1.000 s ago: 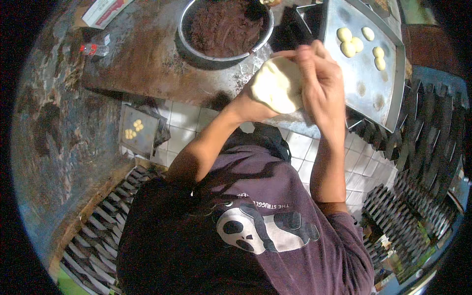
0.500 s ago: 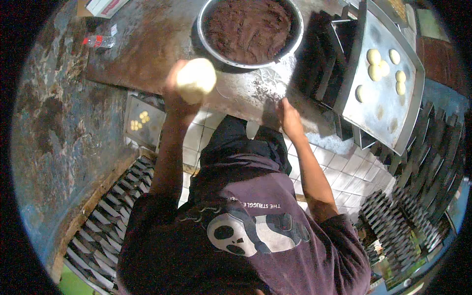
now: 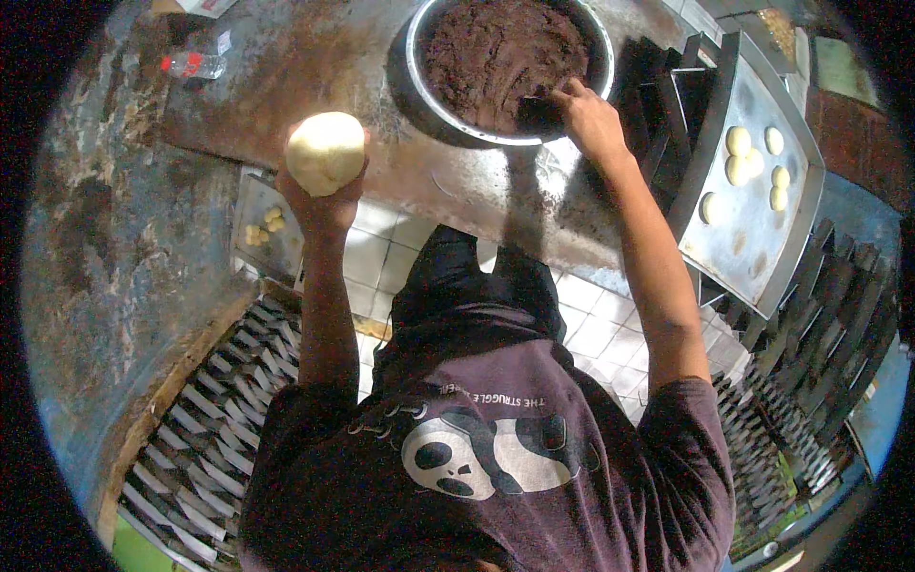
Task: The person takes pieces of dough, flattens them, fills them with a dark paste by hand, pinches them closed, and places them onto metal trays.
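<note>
My left hand [image 3: 322,202] is wrapped round a big pale-yellow ball of dough [image 3: 327,153], held up at the near edge of the worktable, left of centre. Its fingers are mostly behind the dough. At the near right rim of a wide round metal basin [image 3: 412,55], my right hand [image 3: 593,122] reaches in over the edge. A dark brown, crumbly filling [image 3: 496,57] fills that basin. The right fingers are bent together at the filling's edge, where a dark patch of shadow lies; whatever they pinch is too dark to make out.
To the right, a metal baking tray [image 3: 729,243] with several small dough balls [image 3: 738,141] rests on stacked dark trays. A lower tray [image 3: 250,195] with more dough pieces is on the left. The worktable [image 3: 276,91] carries a plastic bottle [image 3: 198,66]. Racks flank me on both sides.
My right hand has gone from the table's near edge forward into the basin. The left hand, still holding the dough ball, has shifted left and steadied. The view has turned slightly.
</note>
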`<control>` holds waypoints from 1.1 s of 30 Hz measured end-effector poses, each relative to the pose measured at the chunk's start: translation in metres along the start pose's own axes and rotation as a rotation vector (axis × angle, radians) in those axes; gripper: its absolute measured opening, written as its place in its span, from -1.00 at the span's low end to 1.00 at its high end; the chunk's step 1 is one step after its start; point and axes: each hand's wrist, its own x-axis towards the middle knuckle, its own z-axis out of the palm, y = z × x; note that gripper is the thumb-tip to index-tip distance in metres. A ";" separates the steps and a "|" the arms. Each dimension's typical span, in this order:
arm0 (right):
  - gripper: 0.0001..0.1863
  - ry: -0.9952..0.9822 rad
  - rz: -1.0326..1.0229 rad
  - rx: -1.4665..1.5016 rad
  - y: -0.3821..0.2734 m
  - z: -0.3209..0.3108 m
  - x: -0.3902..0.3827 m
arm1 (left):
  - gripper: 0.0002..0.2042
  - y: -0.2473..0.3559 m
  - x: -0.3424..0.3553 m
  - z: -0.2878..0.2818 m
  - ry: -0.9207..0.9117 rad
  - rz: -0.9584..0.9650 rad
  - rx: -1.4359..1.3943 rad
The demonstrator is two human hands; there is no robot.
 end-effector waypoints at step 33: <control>-0.40 0.405 0.187 0.837 -0.121 -0.077 -0.143 | -0.79 0.068 -0.040 0.102 -0.433 -0.248 -0.154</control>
